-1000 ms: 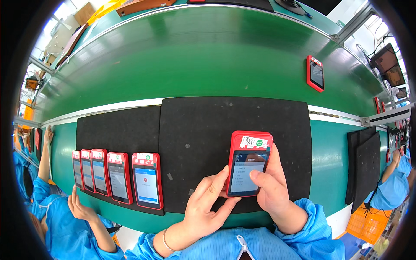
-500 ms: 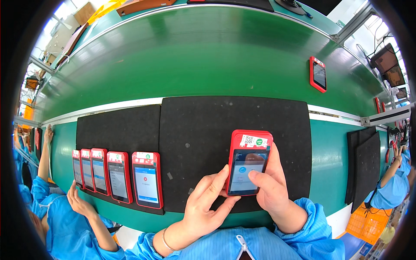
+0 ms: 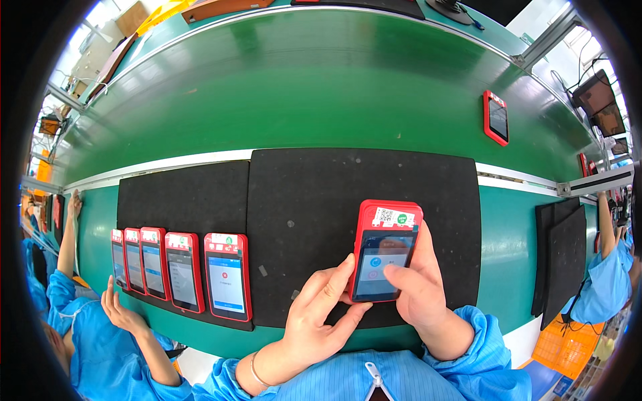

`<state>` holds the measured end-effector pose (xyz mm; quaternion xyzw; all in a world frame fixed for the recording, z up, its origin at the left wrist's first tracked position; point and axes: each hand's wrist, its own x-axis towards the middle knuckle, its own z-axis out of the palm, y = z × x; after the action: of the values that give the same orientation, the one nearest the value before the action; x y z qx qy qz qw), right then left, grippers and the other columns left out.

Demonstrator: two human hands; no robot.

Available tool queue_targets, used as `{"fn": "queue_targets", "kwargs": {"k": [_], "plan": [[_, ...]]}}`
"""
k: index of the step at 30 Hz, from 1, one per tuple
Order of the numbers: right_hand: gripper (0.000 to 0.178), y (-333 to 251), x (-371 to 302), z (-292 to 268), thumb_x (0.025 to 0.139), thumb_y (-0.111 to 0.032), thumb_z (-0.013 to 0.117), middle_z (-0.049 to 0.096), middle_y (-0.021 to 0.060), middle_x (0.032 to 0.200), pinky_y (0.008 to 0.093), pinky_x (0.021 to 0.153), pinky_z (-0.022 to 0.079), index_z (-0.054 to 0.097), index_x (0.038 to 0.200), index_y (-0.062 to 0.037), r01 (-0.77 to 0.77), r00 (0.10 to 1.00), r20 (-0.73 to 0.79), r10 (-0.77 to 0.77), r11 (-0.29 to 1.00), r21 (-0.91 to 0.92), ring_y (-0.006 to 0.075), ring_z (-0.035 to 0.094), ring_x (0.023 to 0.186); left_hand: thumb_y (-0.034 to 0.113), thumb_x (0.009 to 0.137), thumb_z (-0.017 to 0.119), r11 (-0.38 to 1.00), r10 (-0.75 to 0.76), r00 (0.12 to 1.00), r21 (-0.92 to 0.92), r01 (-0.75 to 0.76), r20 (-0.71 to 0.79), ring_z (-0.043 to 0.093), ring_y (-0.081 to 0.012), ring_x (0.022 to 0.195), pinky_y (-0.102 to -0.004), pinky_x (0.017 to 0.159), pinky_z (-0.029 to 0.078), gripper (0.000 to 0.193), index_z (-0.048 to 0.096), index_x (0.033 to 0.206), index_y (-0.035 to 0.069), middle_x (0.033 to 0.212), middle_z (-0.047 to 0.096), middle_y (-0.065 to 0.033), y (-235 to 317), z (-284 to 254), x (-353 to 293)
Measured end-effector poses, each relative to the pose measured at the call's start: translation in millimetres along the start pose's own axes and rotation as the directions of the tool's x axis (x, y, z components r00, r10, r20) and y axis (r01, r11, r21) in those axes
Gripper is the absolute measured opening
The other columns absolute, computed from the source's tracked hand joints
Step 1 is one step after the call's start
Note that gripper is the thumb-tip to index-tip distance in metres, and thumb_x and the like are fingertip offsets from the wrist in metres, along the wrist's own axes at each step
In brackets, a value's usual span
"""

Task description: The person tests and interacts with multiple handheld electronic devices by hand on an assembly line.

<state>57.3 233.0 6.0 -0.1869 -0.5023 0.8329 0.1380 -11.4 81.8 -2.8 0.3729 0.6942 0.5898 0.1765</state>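
A red handheld terminal (image 3: 384,242) is tilted up over the large black mat (image 3: 321,200), its screen lit and a white label with a code square and green sticker above it. My left hand (image 3: 317,311) pinches its lower left edge and corner between thumb and fingers. My right hand (image 3: 422,291) wraps the right side, with the thumb over the screen; the fingers behind the terminal are hidden. To the left, several similar red terminals lie in a row, screens up; the nearest terminal (image 3: 227,277) shows a blue-and-white page with a red mark.
Beyond the mats runs a green conveyor belt (image 3: 301,93) carrying another red terminal (image 3: 496,119). Black pads (image 3: 562,257) are stacked at the right. A co-worker's hand (image 3: 124,314) is by the terminal row; another co-worker (image 3: 598,281) works far right, above an orange crate (image 3: 567,347).
The screen of the held terminal now shows a different page under my right thumb. On the belt, the terminal has shifted slightly right. The right co-worker's arm has reached forward.
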Motion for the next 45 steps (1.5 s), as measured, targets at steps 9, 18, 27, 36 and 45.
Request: {"fn": "queue_targets", "kwargs": {"k": [9,18,27,36,45], "plan": [[0.069,3,4,-1,0.085,-0.012,0.048,0.053,0.0208,0.130,0.0432,0.101,0.047,0.022,0.148,-0.0037,-0.007,1.000,-0.001,0.007,0.992,0.128,0.0310,0.057,0.118,-0.010,0.075,0.073,0.999,-0.032,0.999,-0.028,0.031,-0.032,0.065,-0.0205,0.093,-0.0284,0.073,0.057,0.074,0.043,0.141,-0.002,0.110,0.057,-0.0157,1,1,-1],[0.069,0,4,-1,0.082,-0.010,0.046,0.054,0.0200,0.129,0.0414,0.101,0.046,0.024,0.147,-0.0024,0.009,1.000,-0.031,-0.005,0.994,0.110,0.0301,0.056,0.119,-0.010,0.075,0.072,0.998,-0.021,0.998,-0.067,0.017,-0.055,0.066,-0.0216,0.093,-0.0295,0.076,0.058,0.072,0.043,0.141,-0.002,0.110,0.057,-0.0161,2,3,1],[0.071,-14,-6,13,0.084,-0.015,0.050,0.043,0.0141,0.140,0.0353,0.111,0.031,0.022,0.147,0.0021,-0.038,0.999,0.018,0.035,0.978,0.203,0.0217,0.042,0.130,0.023,0.095,0.061,0.653,-0.199,0.979,-0.740,0.161,0.038,0.053,-0.0219,0.118,-0.0340,0.095,0.046,0.056,0.035,0.139,0.002,0.126,0.050,-0.0123,-3,4,-6],[0.056,-33,-25,-2,0.098,-0.036,0.042,0.044,0.0205,0.138,0.0424,0.110,0.027,0.042,0.140,0.0017,0.213,0.977,0.152,-0.149,0.713,-0.668,0.0339,0.040,0.127,0.051,0.103,0.021,0.204,-0.392,0.854,-0.872,0.444,0.343,0.053,-0.0302,0.123,-0.0438,0.102,0.045,0.063,0.034,0.144,0.005,0.134,0.051,-0.0190,19,-7,-8],[0.061,-25,-119,-72,0.080,0.001,0.065,0.051,0.0142,0.131,0.0374,0.100,0.041,0.045,0.137,0.0005,-0.013,0.869,-0.345,-0.355,0.680,-0.733,0.0287,0.046,0.124,0.055,0.100,0.035,0.197,-0.392,0.892,-0.927,0.318,0.223,0.058,-0.0331,0.115,-0.0463,0.098,0.047,0.065,0.043,0.136,0.002,0.125,0.058,-0.0180,1,-7,-10]]}}
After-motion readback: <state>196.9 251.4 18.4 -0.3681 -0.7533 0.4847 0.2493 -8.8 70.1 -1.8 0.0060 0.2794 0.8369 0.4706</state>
